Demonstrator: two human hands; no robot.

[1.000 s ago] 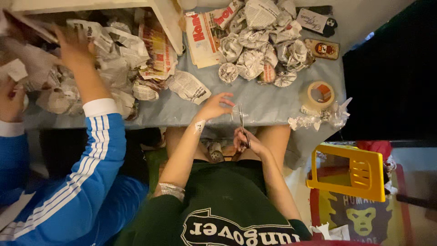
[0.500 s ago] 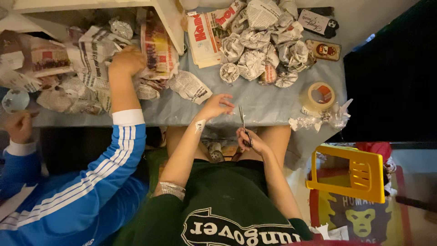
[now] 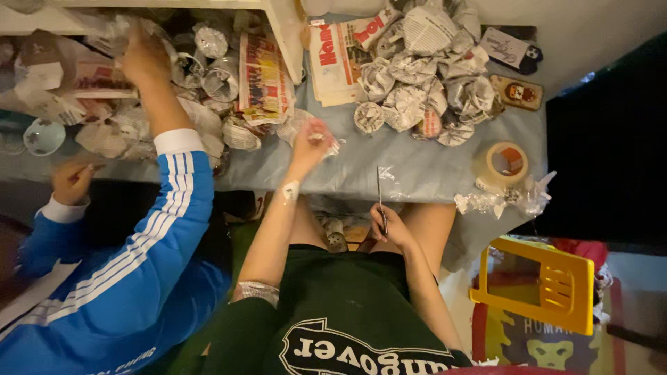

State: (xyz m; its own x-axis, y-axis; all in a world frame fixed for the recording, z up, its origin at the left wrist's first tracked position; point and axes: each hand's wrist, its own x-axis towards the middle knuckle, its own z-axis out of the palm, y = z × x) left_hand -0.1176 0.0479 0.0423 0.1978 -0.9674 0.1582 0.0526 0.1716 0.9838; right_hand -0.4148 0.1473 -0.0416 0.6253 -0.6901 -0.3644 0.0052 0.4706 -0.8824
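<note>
The left hand (image 3: pixel 310 142) is pinching a crumpled newspaper-wrapped bundle (image 3: pixel 326 141) above the grey table (image 3: pixel 410 177); the right hand (image 3: pixel 392 226) is gripping thin metal scissors (image 3: pixel 380 198) at its near edge.

dark green T-shirt (image 3: pixel 347 312) | white chest lettering | bare forearms

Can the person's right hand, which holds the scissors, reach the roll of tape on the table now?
Probably yes: the tape roll lies on the table on the right hand's side, nothing between, but the hand holds scissors.

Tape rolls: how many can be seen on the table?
1. The tape roll lies flat on the grey table near its right edge, beside crumpled clear wrap. Others may be hidden under the newspaper bundles.
</note>
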